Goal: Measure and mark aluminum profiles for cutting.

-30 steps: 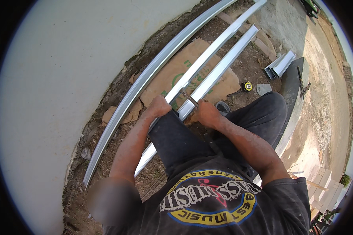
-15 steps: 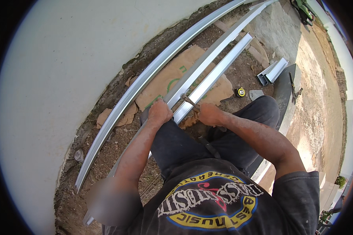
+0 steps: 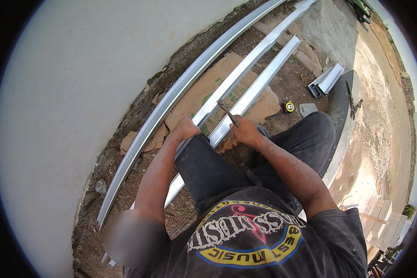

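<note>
A long silver metal profile [image 3: 251,61] runs diagonally past my left knee. My left hand [image 3: 186,129] is closed round it just beyond the knee. In my right hand [image 3: 245,130] is a hammer [image 3: 228,112], gripped by its handle. Its head is at the right edge of the profile, a little beyond my left hand; whether it touches the metal I cannot tell. A second silver profile [image 3: 265,76] lies parallel on the right, passing under the hammer and my left leg.
Another long profile [image 3: 171,98] lies along the white wall [image 3: 69,92]. Flattened brown cardboard [image 3: 208,85] covers soil beneath. To the right are a yellow-black tape measure [image 3: 288,107], short profile offcuts [image 3: 328,82], and a dark tool [image 3: 352,104] on a ledge.
The held profile has rolled, showing more of its bright face. The hammer head has shifted slightly farther away from me along its edge. My left hand keeps its grip.
</note>
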### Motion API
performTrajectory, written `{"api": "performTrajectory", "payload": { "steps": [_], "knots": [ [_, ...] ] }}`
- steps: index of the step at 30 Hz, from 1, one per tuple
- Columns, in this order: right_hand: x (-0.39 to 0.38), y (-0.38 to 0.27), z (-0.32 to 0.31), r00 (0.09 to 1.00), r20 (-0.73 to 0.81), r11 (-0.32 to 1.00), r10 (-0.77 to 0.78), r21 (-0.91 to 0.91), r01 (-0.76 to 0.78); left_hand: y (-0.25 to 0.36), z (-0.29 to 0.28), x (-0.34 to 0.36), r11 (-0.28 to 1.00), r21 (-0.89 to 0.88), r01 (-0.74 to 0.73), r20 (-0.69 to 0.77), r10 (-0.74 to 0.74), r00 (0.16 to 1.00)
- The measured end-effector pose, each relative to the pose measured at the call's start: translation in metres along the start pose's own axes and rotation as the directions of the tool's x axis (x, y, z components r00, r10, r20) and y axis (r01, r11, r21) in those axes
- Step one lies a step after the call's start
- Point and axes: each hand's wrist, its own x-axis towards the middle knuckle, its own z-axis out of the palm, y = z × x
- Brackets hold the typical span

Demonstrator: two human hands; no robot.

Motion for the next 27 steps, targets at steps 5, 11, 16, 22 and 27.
{"api": "performTrajectory", "payload": {
  "steps": [5,11,16,22,27],
  "knots": [
    [0.002,-0.004,-0.008,1.0,0.019,0.998,0.025,-0.056,-0.024,-0.004,-0.002,-0.002,1.0,-0.007,0.016,0.016,-0.016,1.0],
    [0.004,0.0,-0.004,1.0,-0.002,0.997,0.025,-0.078,-0.025,0.004,-0.004,-0.006,1.0,-0.018,0.008,0.012,-0.007,1.0],
    [0.004,-0.003,-0.003,0.999,-0.008,0.996,0.036,-0.077,-0.037,0.006,-0.004,-0.008,1.0,-0.003,-0.009,-0.023,0.009,1.0],
    [0.007,-0.001,-0.012,0.997,0.021,0.977,0.078,-0.201,-0.072,0.009,0.003,-0.008,0.998,0.065,-0.009,0.031,0.007,0.999],
    [-0.001,-0.027,-0.049,0.974,0.205,0.906,0.094,-0.423,0.001,0.013,0.024,-0.012,0.998,0.07,0.003,-0.161,0.008,0.987]
  ]
}}
